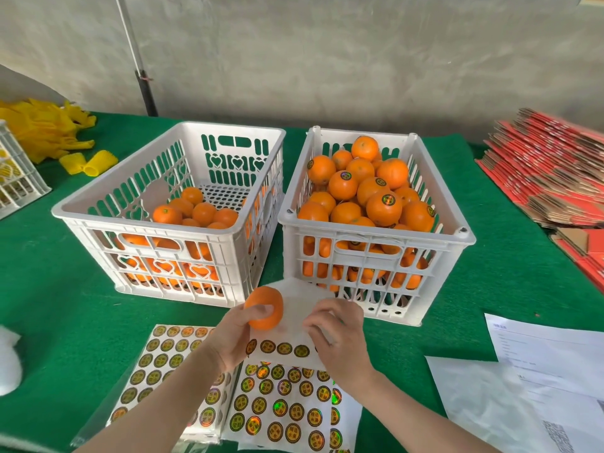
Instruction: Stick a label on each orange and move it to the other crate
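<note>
White sheet (295,299) at lower centre is pinched by the right hand (336,335); peel one label (284,349) by its edge, then press it flat onto the orange (264,308) the left hand (238,331) grips.

Bright even daylight, soft shadows, wide-angle bowing, blurred edges

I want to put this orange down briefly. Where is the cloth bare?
Bare green cloth lies left of the left crate, and right of the right crate, between it, the red cartons and the papers. The front centre is crowded with label sheets.
</note>
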{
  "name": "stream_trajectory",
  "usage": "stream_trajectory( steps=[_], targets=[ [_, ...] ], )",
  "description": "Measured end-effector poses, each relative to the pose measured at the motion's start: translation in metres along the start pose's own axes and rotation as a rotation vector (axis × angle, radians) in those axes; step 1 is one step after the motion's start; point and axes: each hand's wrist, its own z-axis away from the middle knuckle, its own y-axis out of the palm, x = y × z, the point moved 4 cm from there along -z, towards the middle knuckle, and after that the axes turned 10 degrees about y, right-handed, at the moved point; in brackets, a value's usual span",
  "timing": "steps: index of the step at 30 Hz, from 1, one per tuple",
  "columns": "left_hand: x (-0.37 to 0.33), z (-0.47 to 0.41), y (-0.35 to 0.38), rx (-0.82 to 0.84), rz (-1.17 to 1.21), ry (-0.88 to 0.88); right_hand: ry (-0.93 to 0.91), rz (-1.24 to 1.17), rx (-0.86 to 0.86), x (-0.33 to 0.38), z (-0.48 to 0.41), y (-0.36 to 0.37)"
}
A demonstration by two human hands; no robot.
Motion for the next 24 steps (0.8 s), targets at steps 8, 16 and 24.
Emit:
stream_trajectory(
  steps=[8,16,24],
  targets=[
    [-0.008,0.001,-0.006,-0.07,-0.352,0.078,0.509,-0.306,0.303,-0.014,-0.012,0.01],
    [-0.031,0.001,0.009,-0.037,-0.177,0.191,0.609,-0.463,0.351,0.003,-0.041,0.008],
    [-0.042,0.001,0.03,0.058,0.223,0.174,0.402,-0.411,0.446,0.037,-0.055,0.002]
  ],
)
